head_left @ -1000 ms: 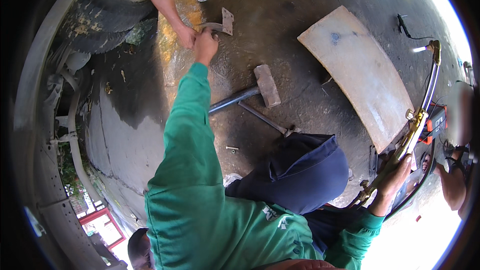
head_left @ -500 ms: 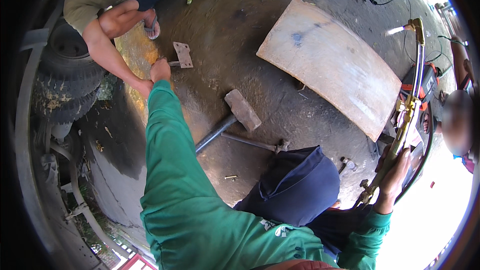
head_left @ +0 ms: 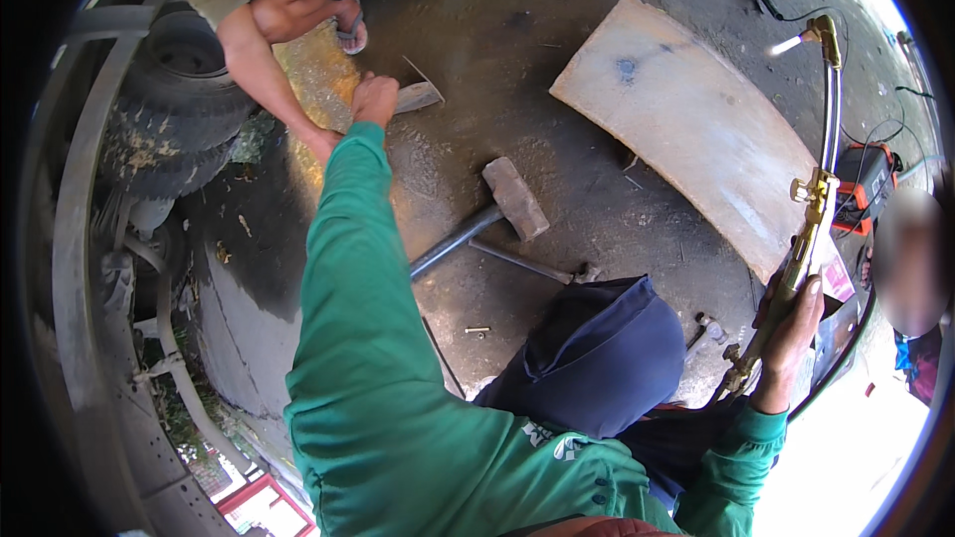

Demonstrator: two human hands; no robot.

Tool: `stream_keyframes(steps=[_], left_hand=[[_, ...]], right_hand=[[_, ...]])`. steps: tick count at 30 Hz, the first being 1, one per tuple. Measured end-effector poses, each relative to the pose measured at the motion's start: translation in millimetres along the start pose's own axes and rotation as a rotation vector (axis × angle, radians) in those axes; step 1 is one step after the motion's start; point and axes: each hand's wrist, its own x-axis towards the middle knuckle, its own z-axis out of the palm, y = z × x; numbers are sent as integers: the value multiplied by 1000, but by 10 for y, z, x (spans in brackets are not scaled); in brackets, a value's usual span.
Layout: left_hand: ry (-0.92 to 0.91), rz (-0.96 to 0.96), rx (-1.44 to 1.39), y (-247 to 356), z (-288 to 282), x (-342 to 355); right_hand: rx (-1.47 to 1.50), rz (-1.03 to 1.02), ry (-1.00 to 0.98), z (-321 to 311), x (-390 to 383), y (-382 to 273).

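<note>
Grasping the lit brass torch (head_left: 820, 207) at its handle in the right hand (head_left: 793, 336), at far right, with the long axis running up-view and the bent head aiming the flame (head_left: 786, 45) leftward and slightly down, presumably to keep heat off both people. Clenching the near end of the metal bracket (head_left: 418, 97) in the left hand (head_left: 375, 99), at upper left near a co-worker's hand (head_left: 323, 144), with the long axis pointing rightward, probably for a steady hold.
</note>
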Motion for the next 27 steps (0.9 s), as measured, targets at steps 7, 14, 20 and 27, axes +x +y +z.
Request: stream_keyframes(steps=[7, 14, 20, 27], left_hand=[[-40, 29, 91, 127, -559, 67], [-12, 323, -179, 413, -2094, 27], [236, 642, -291, 706, -2531, 254], [189, 728, -75, 1376, -3028, 297]], right_hand=[[26, -44, -75, -18, -47, -22], [77, -28, -66, -33, -118, -131], [105, -11, -54, -69, -90, -20], [118, -12, -53, -128, -146, -89]])
